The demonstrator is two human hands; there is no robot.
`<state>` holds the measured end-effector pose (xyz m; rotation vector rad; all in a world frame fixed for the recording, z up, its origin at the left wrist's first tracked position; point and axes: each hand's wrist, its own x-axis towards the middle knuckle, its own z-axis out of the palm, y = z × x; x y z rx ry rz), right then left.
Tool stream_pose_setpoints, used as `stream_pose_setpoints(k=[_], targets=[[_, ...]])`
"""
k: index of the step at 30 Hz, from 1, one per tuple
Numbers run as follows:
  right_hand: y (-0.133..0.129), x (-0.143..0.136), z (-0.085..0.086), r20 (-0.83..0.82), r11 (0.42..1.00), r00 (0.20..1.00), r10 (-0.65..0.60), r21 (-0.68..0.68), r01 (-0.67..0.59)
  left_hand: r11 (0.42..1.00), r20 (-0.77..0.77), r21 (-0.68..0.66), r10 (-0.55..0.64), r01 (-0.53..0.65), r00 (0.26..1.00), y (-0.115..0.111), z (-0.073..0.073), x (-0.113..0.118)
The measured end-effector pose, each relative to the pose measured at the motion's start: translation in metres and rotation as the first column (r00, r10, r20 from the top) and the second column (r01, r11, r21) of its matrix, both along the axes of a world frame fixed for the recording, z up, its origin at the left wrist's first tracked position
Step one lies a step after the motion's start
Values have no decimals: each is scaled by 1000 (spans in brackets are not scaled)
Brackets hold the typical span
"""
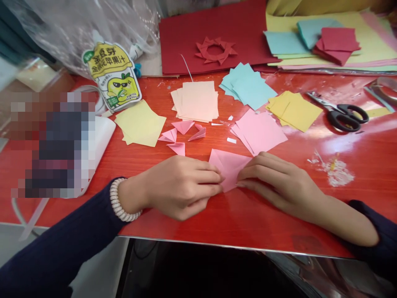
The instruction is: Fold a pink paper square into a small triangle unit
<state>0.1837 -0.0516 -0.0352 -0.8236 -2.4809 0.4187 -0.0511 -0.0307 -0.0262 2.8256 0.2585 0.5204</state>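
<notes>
A partly folded pink paper (229, 165) lies on the red table between my hands, with a crease near its upper left corner. My left hand (182, 186) grips its left edge, fingers closed. On the right edge, my right hand (273, 182) pinches the same paper with fingers together. Just beyond my left hand are several small folded pink pieces (182, 126). A stack of pink squares (260, 130) sits behind my right hand. The thumbs are largely hidden.
Peach squares (198, 101), blue squares (248, 85), yellow squares (296, 111) and pale yellow squares (141, 124) lie farther back. Black-handled scissors (344, 116) and paper scraps (339, 171) are at right. A juice pouch (114, 74) stands back left; a red folded ring (215, 50) lies behind.
</notes>
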Motion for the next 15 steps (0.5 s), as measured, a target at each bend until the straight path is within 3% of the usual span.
stream_pose_setpoints(k=[7, 15], targets=[[-6, -7, -3, 59, 987, 990, -125, -95, 130, 999, -28, 45, -18, 20, 999, -2, 1, 0], [-8, -13, -6, 101, 981, 977, -188, -22, 191, 999, -33, 33, -20, 21, 999, -5, 1, -1]])
